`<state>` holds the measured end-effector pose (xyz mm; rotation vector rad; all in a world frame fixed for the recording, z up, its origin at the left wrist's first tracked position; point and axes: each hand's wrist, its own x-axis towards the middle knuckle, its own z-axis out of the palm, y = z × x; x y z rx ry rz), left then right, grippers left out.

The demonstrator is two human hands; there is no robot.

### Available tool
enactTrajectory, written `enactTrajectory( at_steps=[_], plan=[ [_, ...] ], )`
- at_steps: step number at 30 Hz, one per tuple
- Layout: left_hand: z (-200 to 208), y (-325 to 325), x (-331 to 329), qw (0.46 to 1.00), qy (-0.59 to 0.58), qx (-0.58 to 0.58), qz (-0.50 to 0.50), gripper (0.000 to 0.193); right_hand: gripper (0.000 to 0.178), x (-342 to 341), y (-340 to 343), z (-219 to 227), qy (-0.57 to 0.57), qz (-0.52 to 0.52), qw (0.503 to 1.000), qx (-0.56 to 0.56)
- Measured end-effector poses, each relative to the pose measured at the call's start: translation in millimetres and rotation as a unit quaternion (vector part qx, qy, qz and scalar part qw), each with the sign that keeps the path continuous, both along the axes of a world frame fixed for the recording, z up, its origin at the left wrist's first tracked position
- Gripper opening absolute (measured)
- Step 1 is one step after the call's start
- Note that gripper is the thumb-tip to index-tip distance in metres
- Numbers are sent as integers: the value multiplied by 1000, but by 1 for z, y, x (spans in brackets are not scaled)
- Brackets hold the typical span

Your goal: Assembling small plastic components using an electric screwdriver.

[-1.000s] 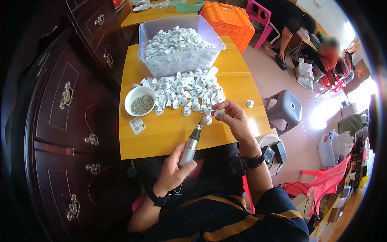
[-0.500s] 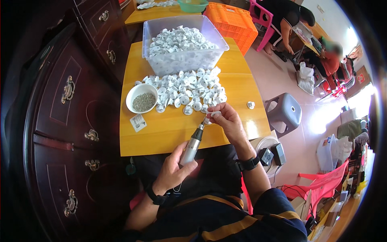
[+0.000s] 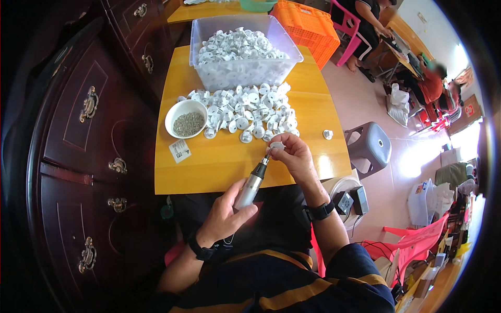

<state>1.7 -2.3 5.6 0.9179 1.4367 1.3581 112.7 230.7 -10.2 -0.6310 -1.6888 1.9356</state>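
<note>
Left hand (image 3: pixel 222 216) grips a pen-type driver (image 3: pixel 252 183), tip on a small white part (image 3: pixel 276 146) pinched by the right hand (image 3: pixel 293 156), just in front of the white parts heap (image 3: pixel 245 109) on the bench (image 3: pixel 219 161). Risk: tip skids off the part into fingers, or the part spins loose.

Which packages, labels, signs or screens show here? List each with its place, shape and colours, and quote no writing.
Small packet or label: lies flat on the yellow table, just in front of the white bowl; rectangular, white with dark print.
Wall sign: far right of the room, behind the seated people; squarish, red.
Clear plastic tub: at the table's far end, rectangular, full of small white parts.
No screen shows.
</note>
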Motion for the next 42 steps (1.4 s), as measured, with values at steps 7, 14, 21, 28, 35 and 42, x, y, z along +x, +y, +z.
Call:
enactTrajectory(
  at_steps=[7, 14, 21, 28, 35, 42],
  plan=[
    [1, 0, 0, 1000, -1, -6, -3, 69, 14, -1, -2, 0, 3, -9, 1000, 8],
    [3, 0, 0, 1000, -6, -11, -3, 68, 14, -1, -4, 0, -8, -18, 1000, 12],
    [2, 0, 0, 1000, -3, -7, -5, 67, 14, -1, -4, -2, -21, -20, 999, 23],
    [6, 0, 0, 999, -21, -24, -8, 63, 14, -1, -4, -7, -27, -27, 998, 46],
    [0, -1, 0, 995, -95, -2, -24, 62, 14, -3, -7, -10, 17, -22, 999, 39],
    [0, -1, 0, 994, -105, 1, -9, 59, 15, -3, -9, -8, 9, -21, 999, 38]
  ],
)
